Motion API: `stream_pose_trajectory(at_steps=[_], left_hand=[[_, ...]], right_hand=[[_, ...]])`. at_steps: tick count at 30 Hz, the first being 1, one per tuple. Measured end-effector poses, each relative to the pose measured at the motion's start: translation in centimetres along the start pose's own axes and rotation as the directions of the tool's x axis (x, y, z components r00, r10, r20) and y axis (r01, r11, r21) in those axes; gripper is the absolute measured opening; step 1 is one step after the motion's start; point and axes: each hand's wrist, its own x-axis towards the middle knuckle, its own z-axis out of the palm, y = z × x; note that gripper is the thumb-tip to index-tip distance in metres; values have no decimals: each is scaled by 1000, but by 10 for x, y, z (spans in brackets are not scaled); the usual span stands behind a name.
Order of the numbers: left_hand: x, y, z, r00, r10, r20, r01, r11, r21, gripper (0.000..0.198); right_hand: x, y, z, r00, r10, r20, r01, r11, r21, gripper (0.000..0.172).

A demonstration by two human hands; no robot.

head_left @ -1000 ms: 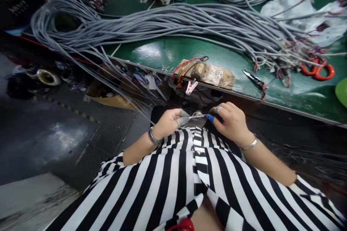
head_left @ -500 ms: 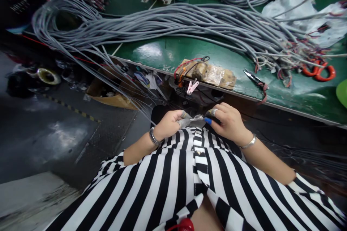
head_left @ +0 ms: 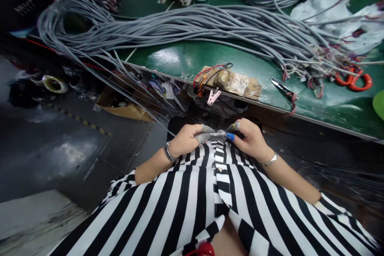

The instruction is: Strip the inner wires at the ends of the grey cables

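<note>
Close to my lap, my left hand [head_left: 186, 141] is pinched on a grey cable, with grey coverings over its fingertips. A silvery, frayed-looking cable end [head_left: 221, 133] bridges the gap between both hands. My right hand [head_left: 251, 138] grips its other side between thumb and fingers; the thumb wears a blue tip cover and one finger a grey one. Fine detail of the piece is too small to make out. Thin grey cable strands [head_left: 144, 108] run from the bench's left side down toward my left hand.
A long bundle of grey cables [head_left: 186, 26] lies across the green bench [head_left: 168, 58]. Nearer its edge are a taped block [head_left: 240, 82] with wires, a pink clip [head_left: 214, 97], pliers [head_left: 283, 89] and orange-handled scissors [head_left: 361, 82]. A cardboard box [head_left: 126, 112] stands below.
My right hand has shifted slightly down and left, bringing both hands a little closer together. The silvery piece between them shows more clearly.
</note>
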Motion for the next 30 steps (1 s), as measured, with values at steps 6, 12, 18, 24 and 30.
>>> stream_pose_trajectory(at_steps=[6, 12, 18, 24, 30], left_hand=[[1, 0, 8, 998, -45, -53, 44, 999, -28, 18], [3, 1, 8, 999, -42, 7, 43, 996, -73, 18], [4, -3, 11, 998, -49, -40, 45, 994, -100, 17], [7, -2, 13, 996, -58, -74, 45, 985, -168, 15], [7, -1, 11, 996, -95, -4, 93, 983, -160, 12]], right_hand=[[-3, 1, 1, 991, -84, -99, 78, 995, -69, 6], [-5, -4, 15, 965, 215, -149, -225, 973, -57, 13], [-6, -3, 3, 1000, -5, -24, 6, 1000, 13, 14], [-2, -4, 6, 987, 75, -142, -88, 992, -91, 12], [-5, -7, 14, 973, 193, -130, -191, 981, 27, 11]])
